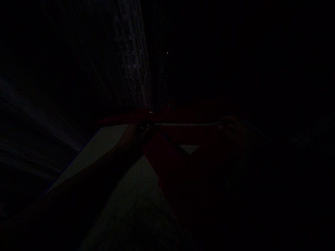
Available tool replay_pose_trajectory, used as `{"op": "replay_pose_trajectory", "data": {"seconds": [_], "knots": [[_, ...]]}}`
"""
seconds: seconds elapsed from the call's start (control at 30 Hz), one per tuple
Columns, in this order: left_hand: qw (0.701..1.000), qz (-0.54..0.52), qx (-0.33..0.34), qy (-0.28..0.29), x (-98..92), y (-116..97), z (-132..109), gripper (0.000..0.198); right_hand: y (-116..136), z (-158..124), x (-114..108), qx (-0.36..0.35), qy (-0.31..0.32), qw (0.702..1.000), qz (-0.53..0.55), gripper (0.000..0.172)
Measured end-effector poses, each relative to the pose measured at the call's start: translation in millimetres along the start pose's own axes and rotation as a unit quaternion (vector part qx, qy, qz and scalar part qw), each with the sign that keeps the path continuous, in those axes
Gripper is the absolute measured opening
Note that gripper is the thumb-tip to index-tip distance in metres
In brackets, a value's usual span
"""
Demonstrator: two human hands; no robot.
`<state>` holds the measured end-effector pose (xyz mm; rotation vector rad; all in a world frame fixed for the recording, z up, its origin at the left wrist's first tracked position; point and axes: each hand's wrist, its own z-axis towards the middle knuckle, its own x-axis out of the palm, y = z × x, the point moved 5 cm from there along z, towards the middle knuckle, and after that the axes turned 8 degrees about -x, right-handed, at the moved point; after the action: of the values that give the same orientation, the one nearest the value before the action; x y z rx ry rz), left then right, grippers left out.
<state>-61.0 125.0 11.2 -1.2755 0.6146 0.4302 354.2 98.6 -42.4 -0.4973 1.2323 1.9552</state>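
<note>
The view is very dark. My left hand (137, 133) reaches in from the lower left, its fingers closed in a pinch at the far edge of a dark red cloth (170, 164). A thin pale strip (188, 124) runs across the red from this hand to my right hand (231, 128). My right hand is faint, with its fingers seemingly pinched around the strip's right end. Whether the strip is a tape or an edge cannot be made out. A pale triangle shows through a gap in the red cloth, between the hands and nearer me.
Beneath the cloth lies a pale tabletop (136, 188), its left edge slanting towards me. More dark red material (117, 116) lies along the far side. Dim vertical streaks like a curtain or wall (133, 52) rise behind. The right side is almost black.
</note>
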Motion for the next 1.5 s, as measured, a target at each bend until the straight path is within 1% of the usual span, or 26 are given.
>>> {"op": "replay_pose_trajectory", "data": {"seconds": [0.1, 0.23, 0.4, 0.53, 0.7, 0.93, 1.1, 1.2, 1.27, 1.4, 1.5], "knots": [[1.0, 0.005, 0.0, -0.002, 0.0, 0.1, 0.4, 0.051, -3.7, 1.4, 0.2, 0.03, -0.006, 0.999, 0.031, 0.066], [1.0, 0.017, 0.005, 0.0, 0.2, 2.9, 2.2, 0.054, -1.7, 3.0, -0.7, 0.013, -0.021, 0.999, 0.025, 0.06], [1.0, -0.01, 0.005, 0.004, 1.6, 4.7, 3.2, 0.052, -3.6, 3.2, 1.4, 0.026, -0.015, 0.999, 0.038, 0.064], [1.0, 0.0, 0.0, 0.001, 1.3, 3.7, 3.2, 0.051, -2.7, 2.4, 0.1, 0.041, -0.018, 0.999, 0.026, 0.062], [1.0, 0.001, 0.007, 0.002, 0.5, 3.1, 2.9, 0.05, 0.4, 1.6, -0.5, 0.003, -0.023, 1.0, 0.009, 0.057], [1.0, 0.0, -0.001, -0.003, 0.7, 2.4, 2.4, 0.048, -0.2, 2.4, -0.3, 0.01, -0.029, 0.999, 0.008, 0.062], [1.0, 0.001, -0.002, 0.008, 0.8, 4.0, 4.2, 0.051, 3.5, 2.1, -1.4, 0.005, -0.024, 1.0, 0.002, 0.065], [1.0, 0.006, -0.001, 0.005, 0.4, 3.1, 3.1, 0.05, 0.2, 1.4, -1.6, 0.021, -0.022, 1.0, -0.005, 0.067], [1.0, 0.004, -0.012, 0.001, 0.0, 2.7, 1.8, 0.049, -3.5, 1.3, -0.7, 0.027, -0.013, 1.0, 0.0, 0.067], [1.0, -0.002, -0.015, 0.002, 0.1, 2.8, 1.1, 0.051, -5.3, 1.9, 0.5, -0.005, -0.01, 1.0, 0.008, 0.063], [1.0, -0.005, -0.011, 0.005, 0.8, 7.0, 4.2, 0.052, -4.9, 1.9, 0.5, 0.006, -0.019, 1.0, 0.011, 0.062]]}}
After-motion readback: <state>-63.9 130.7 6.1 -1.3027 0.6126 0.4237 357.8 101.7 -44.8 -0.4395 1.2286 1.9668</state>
